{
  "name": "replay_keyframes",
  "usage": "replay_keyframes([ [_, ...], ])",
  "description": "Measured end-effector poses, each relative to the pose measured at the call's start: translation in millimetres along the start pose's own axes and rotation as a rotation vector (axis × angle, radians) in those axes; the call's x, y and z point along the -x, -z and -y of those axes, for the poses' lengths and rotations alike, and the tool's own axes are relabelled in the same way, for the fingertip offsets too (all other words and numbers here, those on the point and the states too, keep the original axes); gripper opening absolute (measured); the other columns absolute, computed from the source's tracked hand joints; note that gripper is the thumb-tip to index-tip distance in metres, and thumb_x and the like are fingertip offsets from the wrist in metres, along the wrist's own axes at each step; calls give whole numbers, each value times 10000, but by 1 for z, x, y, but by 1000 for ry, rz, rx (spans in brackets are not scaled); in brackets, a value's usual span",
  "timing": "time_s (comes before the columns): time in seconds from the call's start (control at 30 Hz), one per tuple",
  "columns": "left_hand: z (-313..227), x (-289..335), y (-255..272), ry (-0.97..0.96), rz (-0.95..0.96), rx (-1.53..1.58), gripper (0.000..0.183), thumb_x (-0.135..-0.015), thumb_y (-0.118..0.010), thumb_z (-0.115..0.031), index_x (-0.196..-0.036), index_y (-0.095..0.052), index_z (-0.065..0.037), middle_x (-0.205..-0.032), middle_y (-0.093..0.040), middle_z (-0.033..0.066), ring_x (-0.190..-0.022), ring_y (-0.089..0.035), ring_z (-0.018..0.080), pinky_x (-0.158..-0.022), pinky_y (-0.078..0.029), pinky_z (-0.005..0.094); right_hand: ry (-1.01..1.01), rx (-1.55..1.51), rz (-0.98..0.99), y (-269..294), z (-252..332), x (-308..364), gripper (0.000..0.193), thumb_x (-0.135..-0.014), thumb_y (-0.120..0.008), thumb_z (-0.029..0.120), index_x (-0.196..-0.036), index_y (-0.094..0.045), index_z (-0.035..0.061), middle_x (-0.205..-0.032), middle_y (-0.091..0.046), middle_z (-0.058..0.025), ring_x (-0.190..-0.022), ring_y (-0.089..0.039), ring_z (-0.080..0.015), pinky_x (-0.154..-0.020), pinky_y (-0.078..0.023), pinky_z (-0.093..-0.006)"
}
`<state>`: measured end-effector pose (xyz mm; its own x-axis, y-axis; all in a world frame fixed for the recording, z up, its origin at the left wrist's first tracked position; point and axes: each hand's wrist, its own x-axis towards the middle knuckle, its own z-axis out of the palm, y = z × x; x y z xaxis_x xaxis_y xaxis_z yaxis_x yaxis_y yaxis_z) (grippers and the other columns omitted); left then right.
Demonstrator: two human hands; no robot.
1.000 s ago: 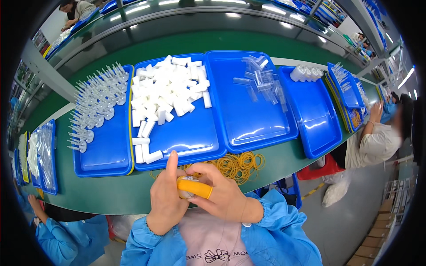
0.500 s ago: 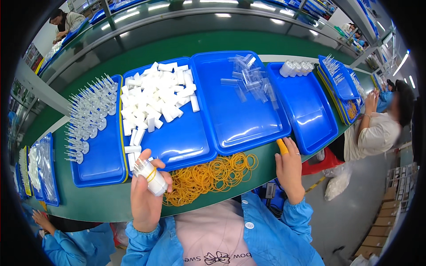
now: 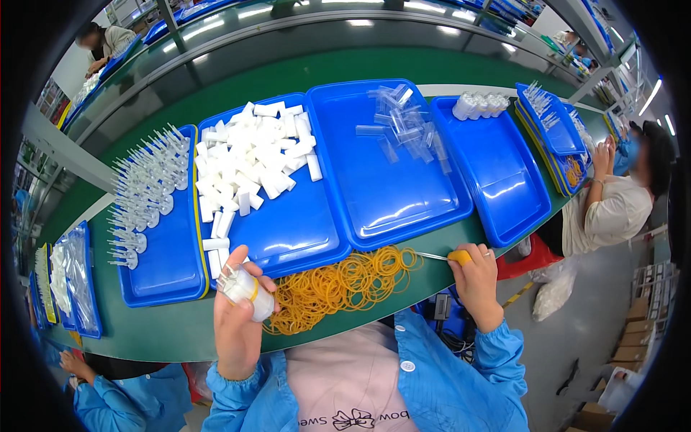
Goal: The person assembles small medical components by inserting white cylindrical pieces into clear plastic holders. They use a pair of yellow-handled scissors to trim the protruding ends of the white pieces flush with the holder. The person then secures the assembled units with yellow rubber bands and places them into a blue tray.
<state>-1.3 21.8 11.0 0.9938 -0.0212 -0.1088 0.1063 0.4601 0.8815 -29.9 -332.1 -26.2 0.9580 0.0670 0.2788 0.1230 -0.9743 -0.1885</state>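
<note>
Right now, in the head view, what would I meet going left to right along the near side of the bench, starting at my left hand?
Your left hand cradling a banded white bundle → the heap of yellow rubber bands → a thin metallic tool → your right hand gripping that tool.

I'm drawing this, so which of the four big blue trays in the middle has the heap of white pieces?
The second tray from the left; the others hold spiky clear pieces, loose transparent pieces, or a whitish cluster.
</note>
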Motion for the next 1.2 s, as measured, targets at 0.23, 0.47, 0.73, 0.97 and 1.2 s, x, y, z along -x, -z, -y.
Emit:
replay_keyframes([
  [0.23, -6, 2, 0, -22, -9, -125, 940, -737, -746, -469, -1386, -291, 36, -1021, -554, 75, -895, -570, 183, -680, -504, 292, -150, -191, -38, 15, 7, 18, 191, -767, -630, 29, -954, -609, -2, -835, -555, -147, -724, -558, -337, -628, -441, -414],
  [0.47, -1, 8, 6, 75, 76, 9, 804, -703, -774, -473, -1250, -457, 23, -1016, -618, 132, -921, -613, 222, -812, -480, 334, -105, -141, 229, 23, 4, 20, 307, -773, -634, 55, -1075, -598, 10, -848, -567, -165, -712, -577, -361, -604, -447, -433],
  [0.73, 0, 8, 6, 77, 82, -14, 819, -713, -765, -471, -1274, -424, 19, -1023, -615, 140, -926, -617, 231, -804, -485, 334, -232, -234, 261, 42, 4, 17, 235, -793, -631, 73, -1008, -590, -13, -828, -586, -143, -679, -613, -291, -595, -479, -353],
  [0.97, 9, 6, -3, 245, 346, 159, 735, -867, -539, -553, -1308, -348, 3, -997, -584, 140, -821, -612, 215, -699, -498, 325, -237, -1339, -197, 52, 64, -10, 242, -934, -531, 196, -967, -555, -43, -855, -601, -111, -738, -649, -209, -679, -536, -327],
  [1.2, 16, 13, -23, 308, 453, 21, 723, -868, -607, -447, -1360, -296, -16, -1039, -547, 106, -792, -544, 169, -694, -458, 290, -54, -1519, -27, 36, 129, -61, 268, -976, -444, 188, -958, -563, -51, -843, -648, -166, -727, -662, -217, -676, -540, -323],
])
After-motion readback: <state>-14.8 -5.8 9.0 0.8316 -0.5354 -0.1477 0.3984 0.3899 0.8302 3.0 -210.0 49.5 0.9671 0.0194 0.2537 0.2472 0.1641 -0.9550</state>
